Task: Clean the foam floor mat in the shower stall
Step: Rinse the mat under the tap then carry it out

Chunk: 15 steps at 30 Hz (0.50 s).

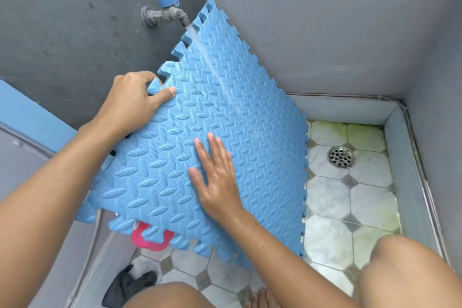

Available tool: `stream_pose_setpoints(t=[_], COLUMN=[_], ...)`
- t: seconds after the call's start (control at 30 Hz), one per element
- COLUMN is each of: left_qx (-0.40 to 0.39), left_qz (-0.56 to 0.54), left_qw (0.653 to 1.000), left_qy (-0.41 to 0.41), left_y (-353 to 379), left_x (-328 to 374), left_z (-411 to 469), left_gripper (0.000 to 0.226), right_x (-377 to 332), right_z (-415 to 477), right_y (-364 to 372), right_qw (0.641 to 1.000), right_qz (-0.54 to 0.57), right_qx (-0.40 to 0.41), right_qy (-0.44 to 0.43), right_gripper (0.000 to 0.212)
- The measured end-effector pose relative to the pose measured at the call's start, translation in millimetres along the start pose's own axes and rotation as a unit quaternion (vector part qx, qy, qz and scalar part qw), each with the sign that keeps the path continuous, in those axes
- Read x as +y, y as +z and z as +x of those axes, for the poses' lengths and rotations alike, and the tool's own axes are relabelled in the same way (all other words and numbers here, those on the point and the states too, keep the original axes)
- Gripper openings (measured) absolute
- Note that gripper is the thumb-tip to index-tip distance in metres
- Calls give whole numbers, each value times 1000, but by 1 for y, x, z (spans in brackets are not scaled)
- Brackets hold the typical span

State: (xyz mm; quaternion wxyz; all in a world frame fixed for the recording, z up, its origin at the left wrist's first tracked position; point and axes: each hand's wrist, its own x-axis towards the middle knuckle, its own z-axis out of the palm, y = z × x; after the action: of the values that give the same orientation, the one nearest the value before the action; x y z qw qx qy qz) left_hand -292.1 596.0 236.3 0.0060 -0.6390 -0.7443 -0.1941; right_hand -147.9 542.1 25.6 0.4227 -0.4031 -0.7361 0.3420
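Knees frame the tiled floor (327,197) near its front edge. Right hand (217,180) lies flat, fingers (212,147) spread, on the foam mat (262,132); left hand (135,100) pinches its upper-left edge, likely tilting it so water from the tap (170,10) runs off toward the drain (341,157).
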Motion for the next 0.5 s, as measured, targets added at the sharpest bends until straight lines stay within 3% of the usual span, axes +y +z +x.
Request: stream_pose_setpoints(t=[0.03, 0.1, 0.2, 0.27, 0.37, 0.5], left_qx=[-1, -3, -1, 0, -1, -8], left_qz=[3, 11, 17, 13, -1, -7], left_qw=[1000, 1000, 1000, 1000, 1000, 1000], left_qy=[0, -2, -6, -4, -10, -14], left_y=[1, 2, 2, 2, -2, -4], left_x=[0, -3, -6, -5, -1, -1], left_z=[0, 1, 3, 4, 11, 16], left_gripper=[38, 42, 46, 45, 45, 47], right_x=[28, 95, 167, 174, 151, 98], right_z=[-17, -62, -114, -106, -45, 70], right_y=[-6, -19, -46, -53, -59, -87], right_qw=[1000, 990, 919, 886, 888, 936], right_qz=[-11, -45, -77, -57, 0, 81], right_qx=[-12, -36, -55, -72, -56, -52], right_qy=[15, 129, 384, 454, 456, 339], right_gripper=[58, 59, 67, 77, 73, 63])
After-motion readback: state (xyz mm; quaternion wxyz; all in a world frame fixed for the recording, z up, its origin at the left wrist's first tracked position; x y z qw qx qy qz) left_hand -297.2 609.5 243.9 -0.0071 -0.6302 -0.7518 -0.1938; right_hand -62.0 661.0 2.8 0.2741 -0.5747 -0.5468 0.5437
